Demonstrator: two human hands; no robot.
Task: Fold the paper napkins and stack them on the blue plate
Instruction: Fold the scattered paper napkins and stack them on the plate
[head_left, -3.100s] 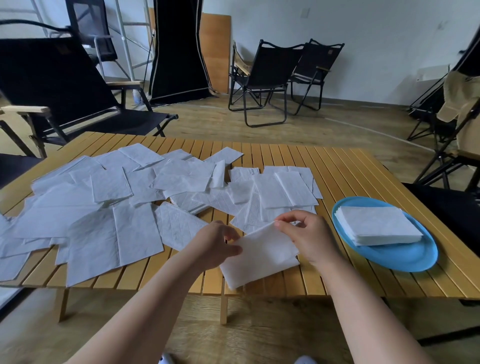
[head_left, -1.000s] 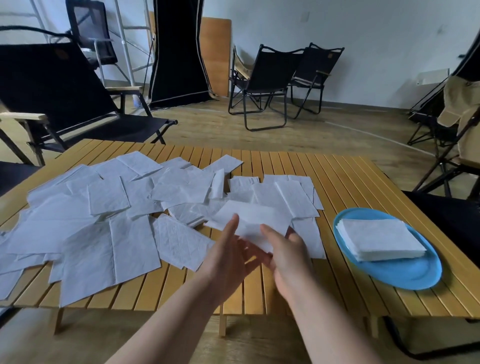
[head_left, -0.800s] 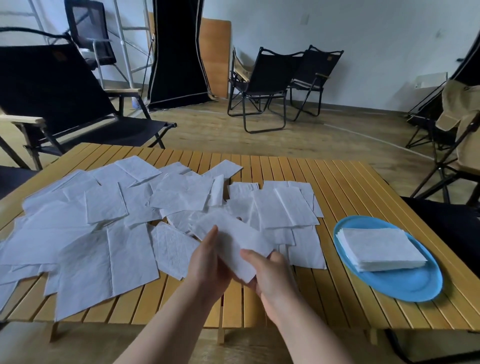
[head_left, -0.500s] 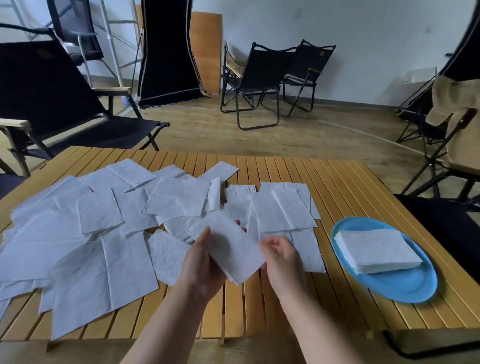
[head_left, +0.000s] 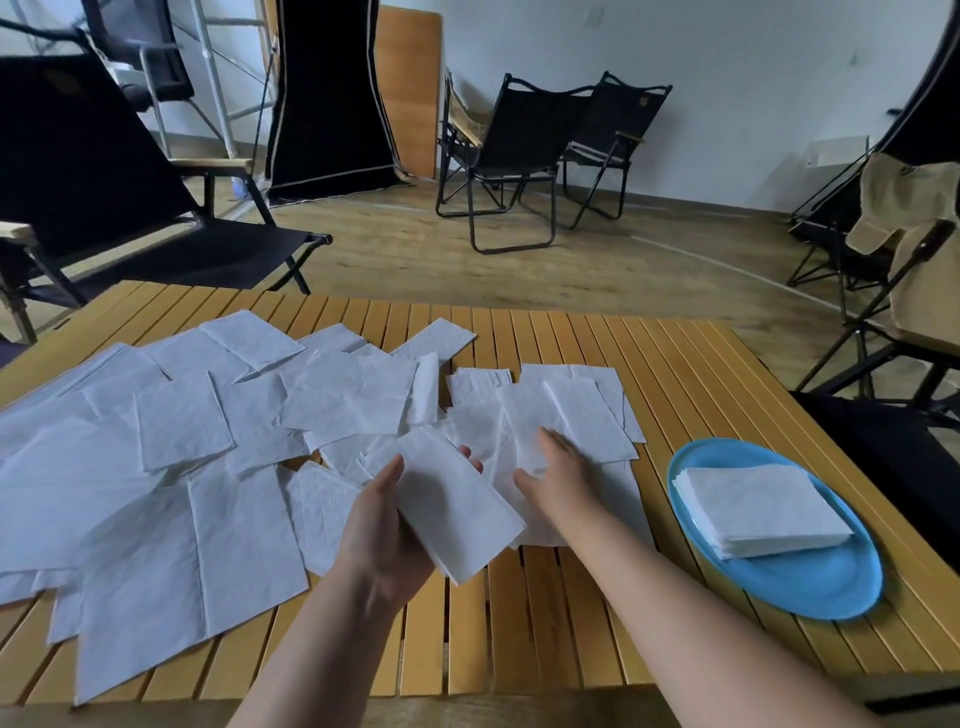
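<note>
Partly hidden behind the folded napkin (head_left: 457, 512) in its grip, left hand (head_left: 387, 530); right hand (head_left: 558, 475) flat, fingers straight.

The left hand (head_left: 384, 525) holds a folded napkin (head_left: 457, 509) above the near middle of the counter (head_left: 691, 374). The right hand (head_left: 561, 467) rests flat with straight fingers on loose napkins (head_left: 171, 467) spread across the left and middle. Near right, the blue plate (head_left: 810, 587) carries a stack of folded napkins (head_left: 758, 509).
</note>
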